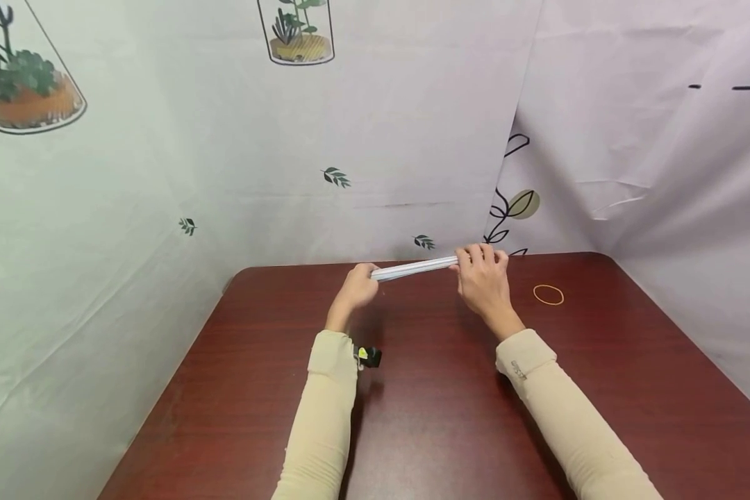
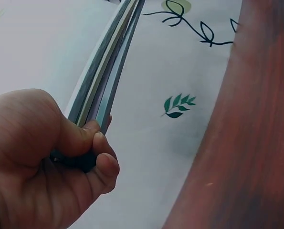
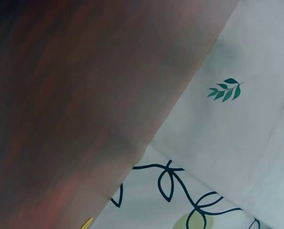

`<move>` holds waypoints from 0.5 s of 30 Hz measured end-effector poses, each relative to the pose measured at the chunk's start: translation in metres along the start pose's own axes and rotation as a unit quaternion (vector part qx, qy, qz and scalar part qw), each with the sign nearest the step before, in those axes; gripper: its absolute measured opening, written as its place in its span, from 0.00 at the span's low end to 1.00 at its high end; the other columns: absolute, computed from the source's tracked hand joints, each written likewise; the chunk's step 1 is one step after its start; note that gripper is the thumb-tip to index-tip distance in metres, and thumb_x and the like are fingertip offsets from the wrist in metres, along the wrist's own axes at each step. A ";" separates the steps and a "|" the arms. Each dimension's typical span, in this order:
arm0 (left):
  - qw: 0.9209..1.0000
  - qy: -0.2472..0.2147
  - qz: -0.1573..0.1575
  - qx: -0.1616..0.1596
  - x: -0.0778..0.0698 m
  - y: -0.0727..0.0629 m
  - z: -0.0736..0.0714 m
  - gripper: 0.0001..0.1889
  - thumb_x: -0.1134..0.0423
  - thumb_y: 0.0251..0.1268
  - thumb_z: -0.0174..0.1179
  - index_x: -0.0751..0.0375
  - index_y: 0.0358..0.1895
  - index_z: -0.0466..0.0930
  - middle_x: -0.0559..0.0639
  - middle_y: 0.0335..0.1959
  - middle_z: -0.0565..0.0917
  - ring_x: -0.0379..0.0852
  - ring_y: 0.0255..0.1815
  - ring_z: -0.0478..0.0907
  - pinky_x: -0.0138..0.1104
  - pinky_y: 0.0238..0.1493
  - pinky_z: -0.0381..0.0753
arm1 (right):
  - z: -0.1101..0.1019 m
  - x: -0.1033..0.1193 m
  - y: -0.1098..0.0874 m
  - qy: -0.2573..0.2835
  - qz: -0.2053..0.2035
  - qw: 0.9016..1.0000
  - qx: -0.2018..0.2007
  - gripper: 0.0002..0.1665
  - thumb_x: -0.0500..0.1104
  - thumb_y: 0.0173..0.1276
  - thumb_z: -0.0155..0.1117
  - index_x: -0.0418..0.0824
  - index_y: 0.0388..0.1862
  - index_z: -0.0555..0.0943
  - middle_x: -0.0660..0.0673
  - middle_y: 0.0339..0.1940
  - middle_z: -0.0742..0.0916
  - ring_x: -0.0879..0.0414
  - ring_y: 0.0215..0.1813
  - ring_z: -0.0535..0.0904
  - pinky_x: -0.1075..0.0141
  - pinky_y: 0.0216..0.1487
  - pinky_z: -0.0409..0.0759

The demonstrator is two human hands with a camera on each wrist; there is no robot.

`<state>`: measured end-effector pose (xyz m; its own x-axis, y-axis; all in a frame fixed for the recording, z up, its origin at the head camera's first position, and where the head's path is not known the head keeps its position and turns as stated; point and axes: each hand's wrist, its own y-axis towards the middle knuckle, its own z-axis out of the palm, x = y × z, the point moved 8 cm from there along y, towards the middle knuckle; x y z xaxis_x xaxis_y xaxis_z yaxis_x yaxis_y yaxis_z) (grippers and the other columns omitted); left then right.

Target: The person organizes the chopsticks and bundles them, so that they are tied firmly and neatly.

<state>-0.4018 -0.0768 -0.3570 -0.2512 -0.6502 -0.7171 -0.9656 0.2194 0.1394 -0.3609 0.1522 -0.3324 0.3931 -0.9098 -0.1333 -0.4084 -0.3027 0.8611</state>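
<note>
A thin layered stack [image 1: 415,268] is raised over the far part of the table, tilted slightly up toward the right. In the left wrist view its long edges [image 2: 101,71] appear as pale, cream, lilac and blue-grey layers; its exact kind I cannot tell. My left hand [image 1: 357,288] grips one end between thumb and curled fingers. At the other end my right hand [image 1: 484,281] holds it with fingers bent over the top. The right wrist view shows neither this hand's grip nor the stack.
On the dark red table [image 1: 437,417], right of the right hand, lies a yellow rubber band [image 1: 548,294]. A pale printed cloth [image 1: 375,139] hangs behind the table and along both sides. A small black device [image 1: 369,357] sits at the left wrist.
</note>
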 end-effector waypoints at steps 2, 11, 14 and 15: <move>1.000 0.002 0.003 -0.001 -0.004 0.000 -0.002 0.23 0.77 0.57 0.43 0.73 0.55 0.78 0.62 0.51 0.83 0.52 0.41 0.73 0.40 0.43 0.70 | -0.001 0.000 0.000 0.002 0.004 1.000 -0.013 0.22 0.50 0.76 0.45 0.33 0.47 0.78 0.36 0.43 0.80 0.38 0.50 0.73 0.42 0.49 0.65; 1.000 -0.019 0.011 0.018 -0.009 -0.002 -0.001 0.23 0.79 0.57 0.42 0.74 0.55 0.78 0.64 0.50 0.83 0.48 0.31 0.74 0.34 0.29 0.68 | -0.005 0.005 0.001 -0.012 -0.024 0.999 -0.043 0.27 0.53 0.74 0.46 0.31 0.49 0.79 0.35 0.42 0.82 0.40 0.51 0.76 0.44 0.51 0.66; 0.999 -0.032 0.012 0.021 -0.009 -0.001 0.000 0.23 0.79 0.57 0.42 0.74 0.55 0.77 0.64 0.47 0.83 0.50 0.27 0.76 0.33 0.26 0.70 | -0.008 0.008 0.002 -0.007 -0.038 0.997 -0.065 0.27 0.54 0.74 0.49 0.31 0.49 0.79 0.36 0.39 0.82 0.40 0.45 0.76 0.45 0.51 0.66; 0.999 -0.037 0.012 0.022 -0.009 -0.001 0.001 0.23 0.79 0.57 0.42 0.74 0.55 0.77 0.64 0.45 0.83 0.51 0.28 0.77 0.32 0.25 0.71 | -0.008 0.009 0.002 -0.008 -0.046 0.997 -0.069 0.27 0.55 0.75 0.48 0.32 0.49 0.80 0.36 0.38 0.82 0.40 0.44 0.76 0.45 0.50 0.66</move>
<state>-0.3986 -0.0703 -0.3508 -0.2667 -0.5895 -0.7625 -0.9553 0.2664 0.1281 -0.3517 0.1458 -0.3284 0.4106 -0.8845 -0.2214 -0.2530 -0.3438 0.9043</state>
